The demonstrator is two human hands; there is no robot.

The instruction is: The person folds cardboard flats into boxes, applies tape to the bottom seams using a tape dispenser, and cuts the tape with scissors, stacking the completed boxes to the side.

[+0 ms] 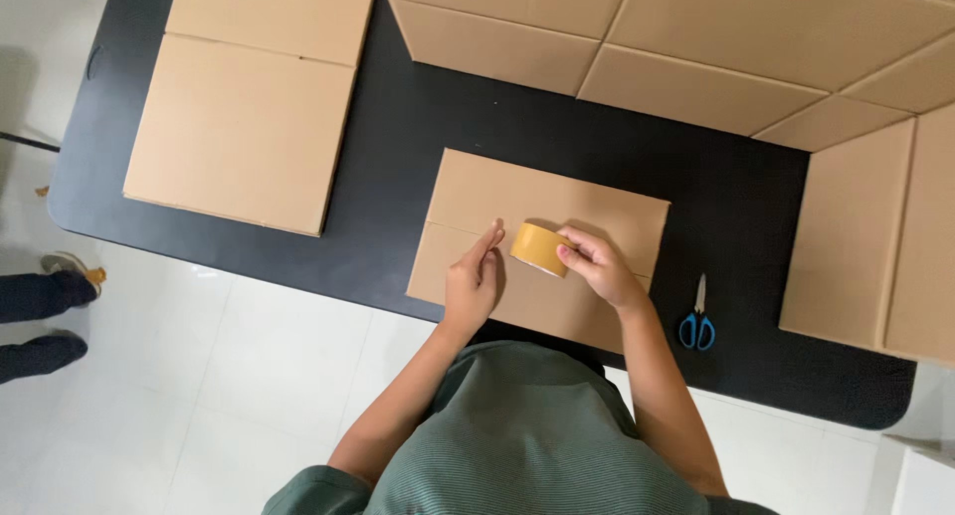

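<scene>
the person's right hand (595, 266) is closed around a roll of brown tape (538, 248), fingers curled over its top edge and thumb below, holding it tilted on its rim just above a small flat cardboard box (597, 211). the left hand (473, 281) is beside the roll, fingers straight and held together, pointing up toward the seam of the box; the fingertips touch or nearly touch the cardboard just left of the roll (whether they pinch a loose end of tape cannot be told from here). it grips nothing that can be seen.

the small box lies at the near edge of a black table (398, 127), right in front of the person, with a crease running across it under the hands. a pair of scissors (698, 321) with blue handles lies on the table to the right, apart from the box. a larger flat cardboard sheet (244, 117) rests at the table's left end, and more flattened cardboard (756, 47) covers the far and right sides. someone else's shoes (60, 266) show on the pale floor at the left.
</scene>
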